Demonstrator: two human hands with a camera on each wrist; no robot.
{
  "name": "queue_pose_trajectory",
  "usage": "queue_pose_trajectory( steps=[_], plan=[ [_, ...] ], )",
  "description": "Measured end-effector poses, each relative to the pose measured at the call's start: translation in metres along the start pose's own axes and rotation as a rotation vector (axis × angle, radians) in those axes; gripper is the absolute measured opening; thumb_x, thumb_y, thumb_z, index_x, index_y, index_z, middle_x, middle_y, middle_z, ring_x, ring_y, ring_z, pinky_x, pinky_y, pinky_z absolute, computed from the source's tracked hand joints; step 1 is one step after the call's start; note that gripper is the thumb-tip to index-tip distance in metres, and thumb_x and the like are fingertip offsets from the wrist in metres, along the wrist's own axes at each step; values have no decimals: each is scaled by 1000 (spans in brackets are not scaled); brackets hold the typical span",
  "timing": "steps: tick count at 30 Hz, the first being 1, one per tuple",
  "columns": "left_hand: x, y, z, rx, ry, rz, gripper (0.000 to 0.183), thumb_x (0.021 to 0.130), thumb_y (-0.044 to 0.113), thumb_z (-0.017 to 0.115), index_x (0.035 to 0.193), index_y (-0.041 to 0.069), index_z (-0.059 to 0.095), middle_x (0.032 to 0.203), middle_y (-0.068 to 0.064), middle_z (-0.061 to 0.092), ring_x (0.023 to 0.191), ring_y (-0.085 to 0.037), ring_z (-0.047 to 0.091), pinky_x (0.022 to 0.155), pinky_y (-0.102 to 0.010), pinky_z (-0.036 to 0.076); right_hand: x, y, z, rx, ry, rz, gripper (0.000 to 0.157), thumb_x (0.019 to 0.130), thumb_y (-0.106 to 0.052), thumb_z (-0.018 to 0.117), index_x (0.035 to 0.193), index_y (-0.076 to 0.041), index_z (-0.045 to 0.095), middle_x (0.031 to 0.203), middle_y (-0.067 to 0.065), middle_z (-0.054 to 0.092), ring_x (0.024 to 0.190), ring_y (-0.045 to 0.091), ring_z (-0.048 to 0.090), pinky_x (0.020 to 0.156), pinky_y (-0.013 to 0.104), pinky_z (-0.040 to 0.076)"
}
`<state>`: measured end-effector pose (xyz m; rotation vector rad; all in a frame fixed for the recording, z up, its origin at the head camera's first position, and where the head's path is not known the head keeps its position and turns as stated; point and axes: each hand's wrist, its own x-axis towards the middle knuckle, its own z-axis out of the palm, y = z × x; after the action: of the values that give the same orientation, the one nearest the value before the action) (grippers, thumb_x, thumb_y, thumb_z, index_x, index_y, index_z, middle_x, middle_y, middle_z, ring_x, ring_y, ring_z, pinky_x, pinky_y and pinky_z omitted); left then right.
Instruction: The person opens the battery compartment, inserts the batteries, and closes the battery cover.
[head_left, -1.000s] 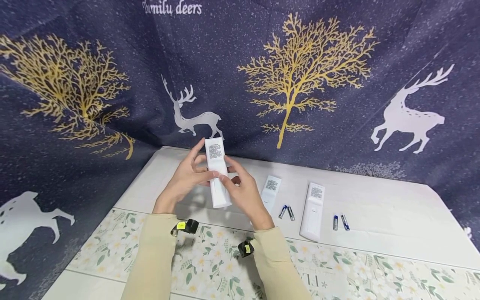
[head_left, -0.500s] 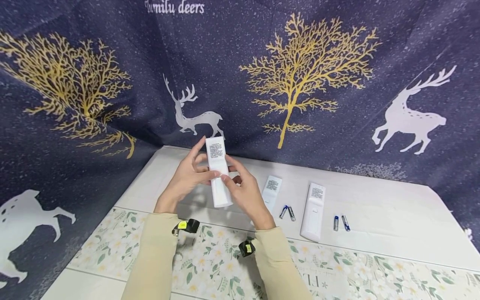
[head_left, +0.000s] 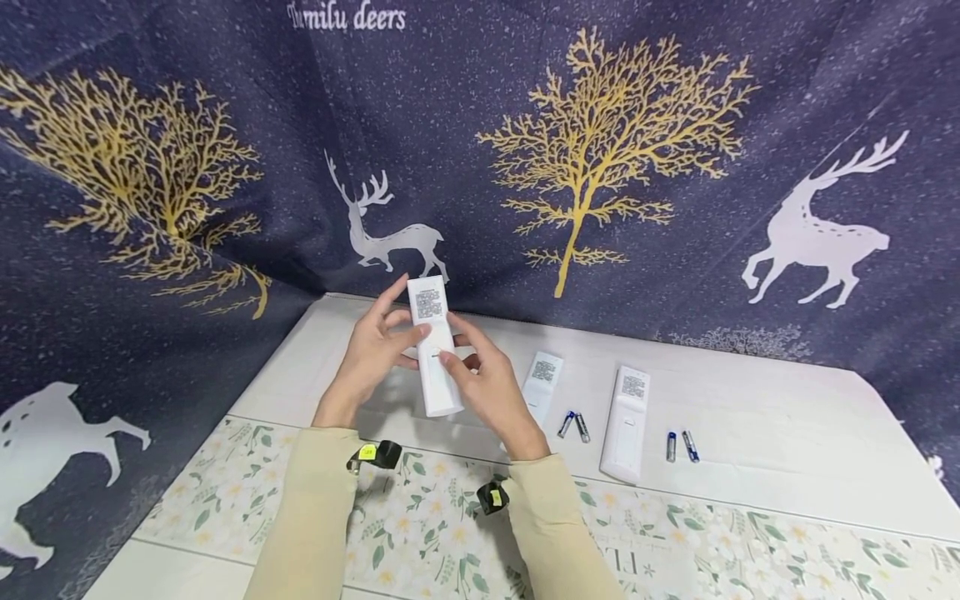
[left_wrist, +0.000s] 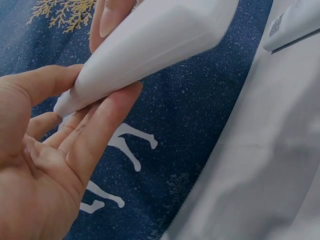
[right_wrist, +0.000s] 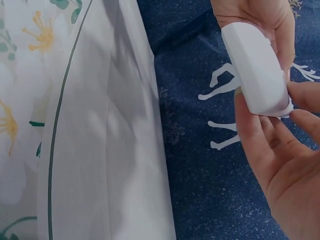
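Observation:
A white remote control [head_left: 435, 375] is held up above the table, its back with a printed label facing the head camera. My left hand [head_left: 372, 354] grips it from the left, thumb on the back just below the label and fingers along the edge and underneath. From the right, my right hand [head_left: 487, 379] pinches it, its thumb near the small latch mark of the battery cover. In the left wrist view the remote's smooth side [left_wrist: 150, 45] lies between thumb and fingers. The right wrist view shows its rounded lower end [right_wrist: 257, 70].
A second white remote [head_left: 542, 379] lies right of my right hand, with two batteries [head_left: 573, 425] beside it. Farther right lie a third remote [head_left: 626, 425] and two more batteries [head_left: 682, 446]. A dark deer-print cloth [head_left: 465, 167] hangs behind the white table [head_left: 750, 408].
My left thumb has moved up along the remote's back, away from my right thumb, uncovering the latch mark. The remote stays held at about the same place.

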<state>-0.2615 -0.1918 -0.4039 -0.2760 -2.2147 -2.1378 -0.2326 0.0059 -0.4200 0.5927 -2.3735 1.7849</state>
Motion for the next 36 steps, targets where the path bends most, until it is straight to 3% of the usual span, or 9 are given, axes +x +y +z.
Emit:
queue_pose_trajectory(
  steps=[8, 14, 20, 30, 36],
  plan=[
    [1, -7, 2, -8, 64, -23, 82, 100, 3, 71, 168, 31, 33, 128, -26, 65, 85, -18, 74, 66, -37, 65, 1, 4, 0, -61, -47, 35, 61, 102, -9, 69, 160, -16, 50, 128, 11, 67, 91, 25, 66, 73, 37, 58],
    [3, -18, 0, -33, 174, -55, 77, 101, 7, 72, 167, 28, 37, 125, -19, 66, 82, -15, 73, 69, -34, 65, 1, 6, 4, -105, -101, 28, 63, 100, -6, 73, 158, -8, 50, 132, 16, 63, 95, 31, 67, 77, 35, 59],
    [4, -25, -1, -42, 246, -51, 70, 101, 8, 73, 163, 27, 47, 124, -17, 67, 80, -13, 73, 67, -31, 64, 1, 6, 8, -140, -144, 53, 68, 98, -6, 76, 160, -7, 47, 133, 16, 61, 95, 25, 66, 78, 34, 59],
    [5, -35, 0, 56, 236, -113, 67, 102, 13, 73, 162, 28, 47, 130, -18, 67, 85, -15, 71, 67, -31, 64, 0, 11, 14, -146, -204, 163, 76, 98, -9, 77, 164, -6, 38, 124, 15, 60, 88, 20, 64, 67, 30, 59],
    [6, -45, -3, 92, 211, -160, 69, 102, 12, 72, 164, 24, 44, 134, -21, 66, 90, -15, 70, 70, -31, 64, -1, 16, 18, -147, -229, 205, 76, 99, -9, 76, 164, -4, 36, 123, 16, 60, 95, 22, 67, 68, 29, 60]
  ],
)
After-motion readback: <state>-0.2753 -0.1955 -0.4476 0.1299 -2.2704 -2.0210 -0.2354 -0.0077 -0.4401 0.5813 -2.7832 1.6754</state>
